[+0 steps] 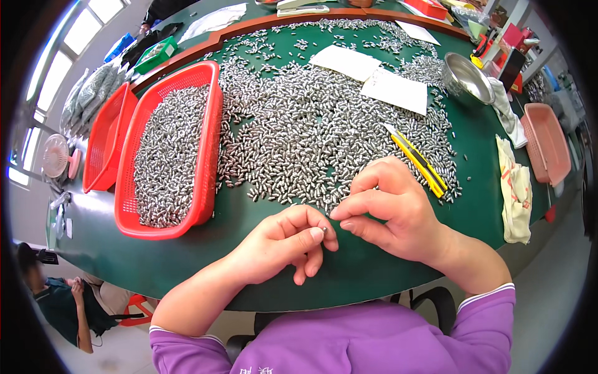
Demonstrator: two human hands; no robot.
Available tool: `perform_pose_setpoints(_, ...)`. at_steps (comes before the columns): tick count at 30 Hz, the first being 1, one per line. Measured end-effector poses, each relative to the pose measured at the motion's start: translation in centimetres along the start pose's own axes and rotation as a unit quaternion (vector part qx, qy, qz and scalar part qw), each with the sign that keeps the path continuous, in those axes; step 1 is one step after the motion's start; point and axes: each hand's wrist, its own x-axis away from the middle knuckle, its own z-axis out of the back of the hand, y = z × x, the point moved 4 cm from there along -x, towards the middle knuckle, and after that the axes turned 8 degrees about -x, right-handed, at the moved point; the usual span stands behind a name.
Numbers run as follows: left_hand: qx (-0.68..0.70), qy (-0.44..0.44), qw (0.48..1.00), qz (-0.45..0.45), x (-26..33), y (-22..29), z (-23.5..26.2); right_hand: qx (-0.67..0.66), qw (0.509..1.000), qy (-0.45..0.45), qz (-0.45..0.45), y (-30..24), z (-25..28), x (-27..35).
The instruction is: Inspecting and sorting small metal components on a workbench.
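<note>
My left hand [283, 242] is over the near part of the green table, its thumb and forefinger pinched on a small silvery metal piece [324, 229], of which only the end shows. Close by on the right, my right hand [392, 209] is curled, thumb and forefinger tips brought together just off the left fingertips. Whatever it may pinch is too small to make out. Beyond both hands spreads a wide heap of small silvery bullet-shaped metal pieces [299, 124]. A yellow utility knife [416, 159] lies on its right side, past my right hand.
A red perforated basket [210, 149] full of the same pieces stands left, beside another red basket [103, 146]. White papers [395, 90] lie on the heap. At right are a metal bowl [467, 78], a cloth glove [514, 190] and a pink basket [548, 143]. A person [68, 299] sits at lower left.
</note>
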Motion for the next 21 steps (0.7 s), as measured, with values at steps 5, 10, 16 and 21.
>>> perform_pose_setpoints(5,-0.01,0.01,1.0,-0.008,-0.1,0.0,0.2,0.018,0.999,-0.015,0.027,-0.2,-0.4,0.0)
perform_pose_setpoints(10,-0.013,0.006,1.0,-0.012,-0.1,0.1,0.1,0.036,0.999,-0.016,0.027,-0.2,-0.2,0.0)
perform_pose_setpoints(16,-0.01,0.01,1.0,-0.004,-0.2,0.1,0.1,0.071,0.997,0.026,0.013,0.1,0.6,-0.1)
perform_pose_setpoints(21,-0.002,0.018,1.0,0.002,-0.2,0.1,0.2,0.138,0.989,0.048,-0.003,0.0,1.7,-0.3)
